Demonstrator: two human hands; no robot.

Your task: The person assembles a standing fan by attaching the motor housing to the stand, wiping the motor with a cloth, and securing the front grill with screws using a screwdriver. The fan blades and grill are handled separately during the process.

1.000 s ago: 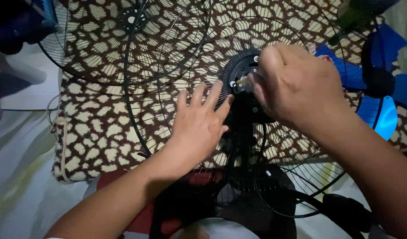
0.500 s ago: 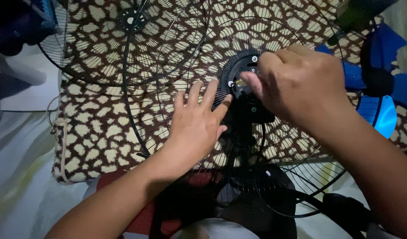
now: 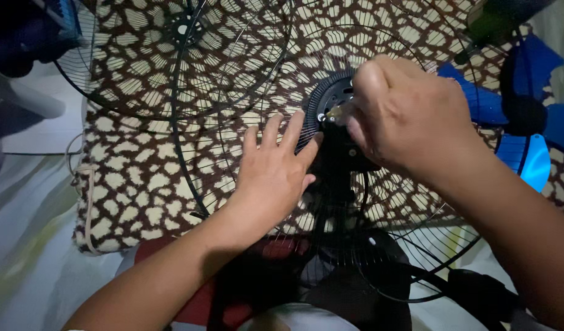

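Note:
A black wire fan guard [image 3: 202,184] lies in front of me with its round black hub [image 3: 328,101] at the centre. My left hand [image 3: 274,171] rests flat on the guard's wires just left of the hub, fingers spread. My right hand [image 3: 407,116] is closed over the hub's right side, its fingertips pinching a small pale, shiny part [image 3: 336,112] at the hub's middle. What that part is I cannot make out. The dark fan body and stand [image 3: 346,245] run down toward me.
A second wire guard [image 3: 110,73] lies at the upper left, overlapping the first. Both rest on a brown and cream patterned mat [image 3: 128,184]. A blue fan blade set [image 3: 527,122] sits at the right. Pale cloth [image 3: 30,245] covers the lower left.
My right hand has shifted slightly at the hub, turning its fingers on the small part. My left hand stays flat on the guard.

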